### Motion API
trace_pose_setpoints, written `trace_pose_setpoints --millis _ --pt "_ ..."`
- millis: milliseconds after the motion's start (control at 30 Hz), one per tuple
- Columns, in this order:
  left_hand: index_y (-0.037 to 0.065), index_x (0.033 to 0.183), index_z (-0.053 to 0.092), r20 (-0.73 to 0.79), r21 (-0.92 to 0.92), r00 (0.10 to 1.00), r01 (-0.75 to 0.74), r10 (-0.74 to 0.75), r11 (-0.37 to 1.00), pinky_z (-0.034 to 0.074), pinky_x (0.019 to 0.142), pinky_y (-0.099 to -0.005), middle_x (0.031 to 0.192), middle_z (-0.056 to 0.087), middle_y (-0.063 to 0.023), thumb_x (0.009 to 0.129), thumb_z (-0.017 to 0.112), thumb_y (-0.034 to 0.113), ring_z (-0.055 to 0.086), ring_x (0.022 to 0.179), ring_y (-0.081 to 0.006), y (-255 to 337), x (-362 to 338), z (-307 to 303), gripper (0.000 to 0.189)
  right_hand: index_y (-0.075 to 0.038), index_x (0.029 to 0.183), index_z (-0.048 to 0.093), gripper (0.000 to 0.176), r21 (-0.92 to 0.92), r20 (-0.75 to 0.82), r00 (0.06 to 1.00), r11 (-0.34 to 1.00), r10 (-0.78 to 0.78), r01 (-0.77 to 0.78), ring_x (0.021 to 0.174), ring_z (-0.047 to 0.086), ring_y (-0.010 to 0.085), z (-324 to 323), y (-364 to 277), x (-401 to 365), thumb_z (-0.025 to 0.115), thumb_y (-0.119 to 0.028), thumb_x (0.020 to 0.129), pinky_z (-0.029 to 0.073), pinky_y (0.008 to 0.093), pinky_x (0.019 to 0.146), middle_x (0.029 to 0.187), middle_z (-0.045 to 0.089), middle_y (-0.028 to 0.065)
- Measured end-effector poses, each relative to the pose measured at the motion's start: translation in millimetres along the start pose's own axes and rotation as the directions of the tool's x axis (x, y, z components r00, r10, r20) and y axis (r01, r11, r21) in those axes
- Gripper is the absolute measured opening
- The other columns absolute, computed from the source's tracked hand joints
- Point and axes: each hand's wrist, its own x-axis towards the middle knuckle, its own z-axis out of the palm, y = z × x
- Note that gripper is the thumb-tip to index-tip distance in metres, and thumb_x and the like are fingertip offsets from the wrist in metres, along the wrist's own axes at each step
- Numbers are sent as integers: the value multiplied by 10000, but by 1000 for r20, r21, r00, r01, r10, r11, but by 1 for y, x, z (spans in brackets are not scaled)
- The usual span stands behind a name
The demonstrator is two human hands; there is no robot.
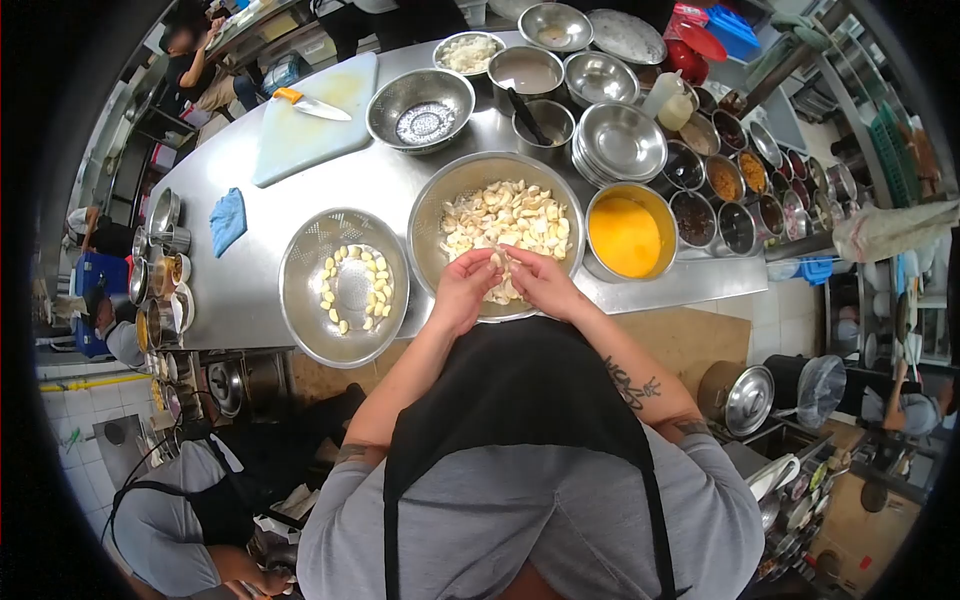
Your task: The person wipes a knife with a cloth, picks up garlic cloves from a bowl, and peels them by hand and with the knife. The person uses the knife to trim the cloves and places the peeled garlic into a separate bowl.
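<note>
Both hands meet over the near part of a large metal bowl (425, 205) full of garlic cloves (508, 215), many with papery skin. My left hand (470, 285) and my right hand (540, 282) pinch one small garlic clove (499, 262) between their fingertips. To the left stands a perforated metal colander (307, 240) with peeled, yellowish cloves (378, 283) lying in a ring at its bottom. Just right of the large bowl is a metal pot (672, 222) of bright yellow-orange liquid (625, 235).
Behind lie a white cutting board (330, 100) with an orange-handled knife (312, 104), an empty colander (420, 105), stacked metal bowls (622, 142) and several containers of ingredients. A blue cloth (228, 221) rests at left. A co-worker (190, 500) is at lower left.
</note>
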Motion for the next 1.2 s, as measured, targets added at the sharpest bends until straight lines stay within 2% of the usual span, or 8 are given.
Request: trace_pose_setpoints --millis 133,567,733,867,967,1000,1133,1200 --pt "-5 1107 574 -8 71 1000 -24 25 997 518 824 -284 1012 632 -76 895 616 4 616 920 -141 3 -3 7 216 -60 1351 524 364 -28 -29 999 999 -25 25 594 378 27 3 -5 -2 489 -146 999 346 194 535 685 436 -74" --pt "-19 1205 532 -58 70 996 -66 70 995 525 854 -284 1171 624 -140 932 558 5 628 982 -175 6 -7 5 275 -10 1392 447 443 183 -148 979 977 137 -108 541 395 44 -3 -1 2 467 -243 1016 351 204 500 661 460 -43" --pt "14 1170 583 -127 61 964 -227 233 972 511 775 -278 1017 630 -57 921 563 11 607 873 -140 44 -23 -11 250 -80 749 503 366 137 -146 968 973 203 -183 446 377 76 -5 4 9 481 -341 1005 297 236 422 599 465 -18" --pt "24 1125 625 -289 329 896 -238 338 914 482 692 -240 917 624 -16 902 598 44 578 790 -93 94 -38 -74 226 -86 806 516 314 207 -134 968 962 210 -180 460 365 68 -6 1 8 477 -325 1006 293 232 422 621 445 -21" --pt "40 1109 658 -410 649 826 -33 386 760 473 656 -228 843 620 -2 863 651 91 558 696 -79 119 -50 -118 252 -86 1255 562 314 221 -135 966 957 220 -187 495 369 69 -2 -6 6 453 -261 1018 298 225 436 654 447 -18" --pt "33 1108 657 -413 750 808 40 420 660 481 669 -252 861 626 -31 844 659 95 574 722 -111 117 -51 -138 271 -121 1448 392 443 176 -110 977 971 184 -163 505 365 72 -1 -12 3 442 -233 1023 302 220 444 664 447 -16" --pt "22 1101 658 -134 989 646 136 751 60 497 716 -320 960 636 -120 797 672 101 611 838 -219 100 -52 -138 315 -146 1487 303 504 215 -123 972 962 198 -169 524 383 75 -5 -9 3 449 -268 1021 320 213 450 679 458 -11" --pt "21 1098 655 -104 990 691 0 715 144 498 730 -333 1012 629 -135 798 663 93 607 895 -246 100 -46 -109 309 -145 1488 301 507 306 -113 964 932 239 -195 526 385 78 -9 -11 3 450 -270 1021 324 216 451 679 460 -10"
